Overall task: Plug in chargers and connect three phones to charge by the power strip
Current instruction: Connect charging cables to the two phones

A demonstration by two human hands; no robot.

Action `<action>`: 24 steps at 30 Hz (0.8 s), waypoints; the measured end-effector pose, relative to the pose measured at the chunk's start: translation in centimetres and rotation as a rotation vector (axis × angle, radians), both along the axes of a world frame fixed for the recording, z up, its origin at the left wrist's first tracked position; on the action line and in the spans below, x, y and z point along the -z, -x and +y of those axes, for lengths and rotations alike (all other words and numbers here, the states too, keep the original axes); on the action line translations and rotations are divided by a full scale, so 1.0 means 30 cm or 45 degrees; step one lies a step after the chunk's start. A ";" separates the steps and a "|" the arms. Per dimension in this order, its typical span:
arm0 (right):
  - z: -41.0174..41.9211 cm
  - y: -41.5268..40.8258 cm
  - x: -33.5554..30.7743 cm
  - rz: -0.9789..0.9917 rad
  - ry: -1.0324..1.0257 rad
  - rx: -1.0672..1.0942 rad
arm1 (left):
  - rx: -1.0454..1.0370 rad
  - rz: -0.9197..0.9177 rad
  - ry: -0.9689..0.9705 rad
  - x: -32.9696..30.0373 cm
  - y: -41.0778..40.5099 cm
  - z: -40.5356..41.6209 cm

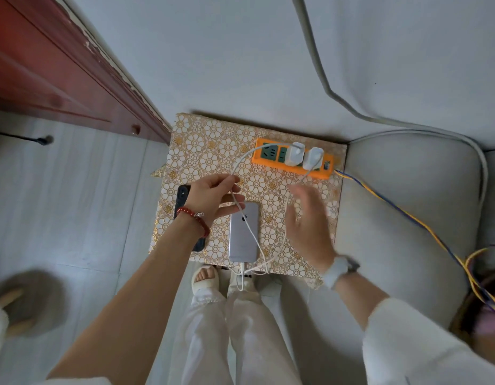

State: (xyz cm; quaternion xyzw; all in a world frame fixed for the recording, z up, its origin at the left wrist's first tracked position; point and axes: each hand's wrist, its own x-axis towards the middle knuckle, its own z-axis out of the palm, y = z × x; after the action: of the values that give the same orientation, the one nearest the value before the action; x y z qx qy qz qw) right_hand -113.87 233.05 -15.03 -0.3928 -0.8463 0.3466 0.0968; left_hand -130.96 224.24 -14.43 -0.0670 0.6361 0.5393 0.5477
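An orange power strip [282,164] lies at the far right of a flower-patterned table [207,151]. Two white chargers [295,154] [313,158] sit plugged into it. A silver phone [243,232] lies face down near the front edge, with a white cable [242,269] plugged into its bottom end. A black phone [182,198] lies to its left, mostly hidden under my left wrist. My left hand [213,198] pinches a second white cable [240,162] that runs to a charger. My right hand [307,218] hovers open and blurred over the table's right side.
A blue and yellow cord [407,215] runs from the strip across a grey cushioned seat [407,190] at right. A red-brown wooden cabinet [60,70] stands at left. My feet in slippers [206,279] are below the table's front edge. A grey slipper [32,301] lies lower left.
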 end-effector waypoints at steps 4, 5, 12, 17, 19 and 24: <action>-0.216 -0.084 0.028 -0.486 0.735 -0.311 | -0.048 -0.120 -0.090 -0.018 0.000 0.003; -0.243 -0.089 0.031 -0.505 0.755 -0.293 | -0.046 -0.126 -0.116 -0.025 -0.002 -0.002; -0.222 -0.016 -0.084 0.004 1.189 0.309 | 0.120 -0.063 -0.048 -0.040 -0.066 -0.146; -0.193 0.054 -0.209 0.474 1.374 0.583 | 0.593 -0.038 -0.135 -0.078 -0.207 -0.279; -0.192 0.064 -0.226 0.584 1.337 0.680 | 0.609 -0.021 -0.182 -0.100 -0.220 -0.314; -0.287 0.060 -0.186 0.331 1.271 0.515 | 0.318 -0.036 -0.274 -0.142 -0.146 -0.406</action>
State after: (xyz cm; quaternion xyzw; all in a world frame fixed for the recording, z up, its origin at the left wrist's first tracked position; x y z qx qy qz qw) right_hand -115.68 224.44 -9.45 -0.4997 -0.4680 0.7257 0.0672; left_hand -126.58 212.06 -10.17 0.0641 0.5704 0.5310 0.6233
